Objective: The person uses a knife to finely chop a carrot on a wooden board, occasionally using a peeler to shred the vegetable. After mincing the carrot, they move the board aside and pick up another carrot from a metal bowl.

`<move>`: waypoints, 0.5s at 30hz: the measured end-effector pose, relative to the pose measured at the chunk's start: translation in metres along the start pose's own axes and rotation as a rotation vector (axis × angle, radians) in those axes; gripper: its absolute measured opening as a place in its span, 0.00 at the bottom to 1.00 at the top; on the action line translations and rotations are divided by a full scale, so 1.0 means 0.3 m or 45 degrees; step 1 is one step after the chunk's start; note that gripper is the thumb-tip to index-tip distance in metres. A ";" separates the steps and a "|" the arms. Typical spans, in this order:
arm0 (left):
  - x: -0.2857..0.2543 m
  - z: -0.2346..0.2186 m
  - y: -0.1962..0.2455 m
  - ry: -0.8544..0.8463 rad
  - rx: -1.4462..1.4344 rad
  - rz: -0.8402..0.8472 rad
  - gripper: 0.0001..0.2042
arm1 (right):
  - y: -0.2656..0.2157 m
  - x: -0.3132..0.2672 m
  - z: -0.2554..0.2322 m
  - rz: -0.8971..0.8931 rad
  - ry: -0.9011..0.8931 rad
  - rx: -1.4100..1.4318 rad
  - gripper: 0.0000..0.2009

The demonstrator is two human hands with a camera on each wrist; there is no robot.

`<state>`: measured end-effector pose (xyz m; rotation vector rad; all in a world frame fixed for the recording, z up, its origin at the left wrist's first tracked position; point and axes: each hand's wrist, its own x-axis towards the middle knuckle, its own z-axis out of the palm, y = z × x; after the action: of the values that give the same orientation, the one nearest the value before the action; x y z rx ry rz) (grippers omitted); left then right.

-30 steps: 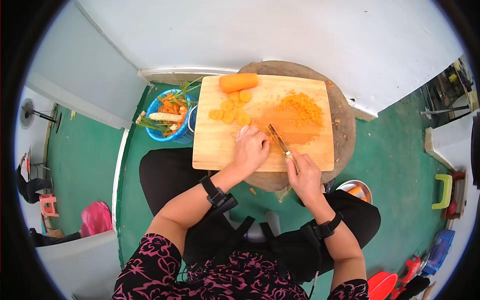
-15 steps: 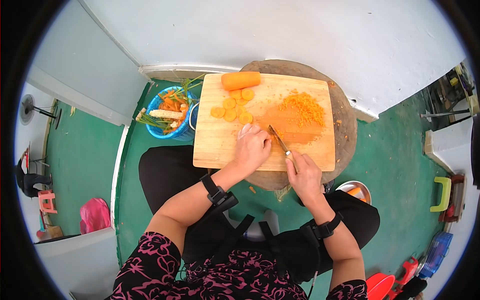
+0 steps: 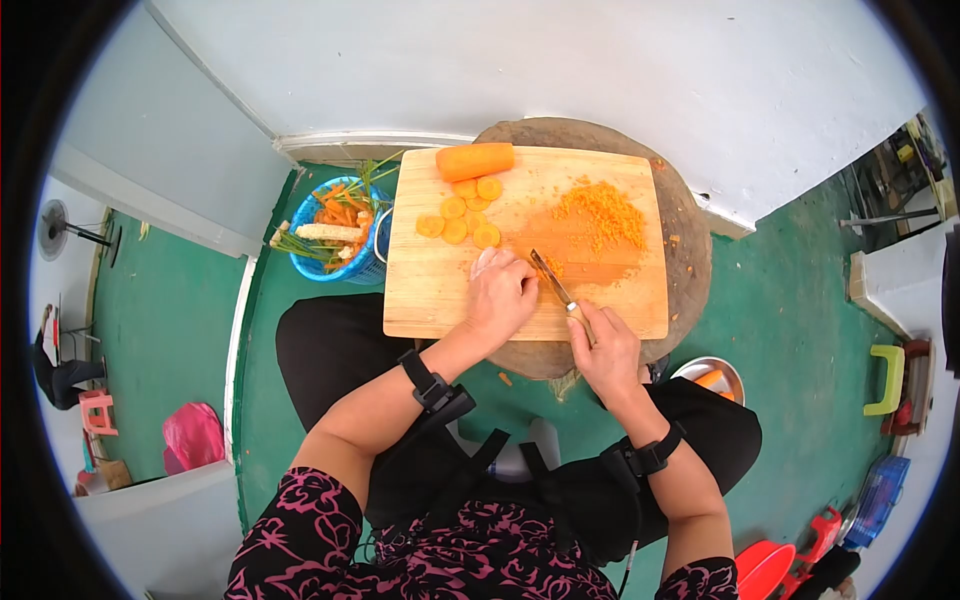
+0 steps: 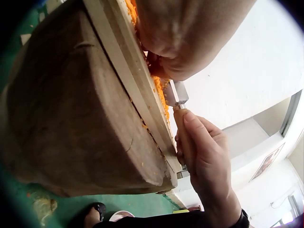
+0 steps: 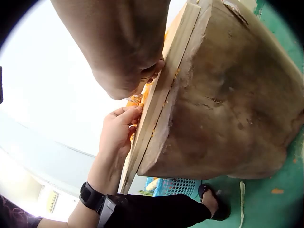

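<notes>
Likely mincing with right fingers (image 3: 606, 322) clamped on knife (image 3: 552, 278), cannot tell left fingers' hold, next needing short chops toward two-o'clock carrot mince (image 3: 607, 216).

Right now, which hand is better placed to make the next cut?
Right hand, I think: it grips the knife over the board, while the left hand has curled fingers beside that knife and no knife itself.
</notes>
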<state>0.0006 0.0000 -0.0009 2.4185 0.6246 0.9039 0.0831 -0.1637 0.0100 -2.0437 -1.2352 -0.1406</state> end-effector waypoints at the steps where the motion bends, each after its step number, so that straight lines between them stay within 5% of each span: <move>1: 0.000 -0.001 0.000 -0.008 0.007 -0.002 0.02 | 0.003 0.000 0.003 -0.011 0.004 -0.008 0.11; 15: -0.013 0.009 -0.010 -0.052 -0.026 -0.023 0.03 | -0.008 0.006 0.009 0.058 -0.049 -0.002 0.11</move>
<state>-0.0010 -0.0007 -0.0061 2.4029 0.6184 0.8471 0.0814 -0.1601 0.0103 -2.0832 -1.2109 -0.0811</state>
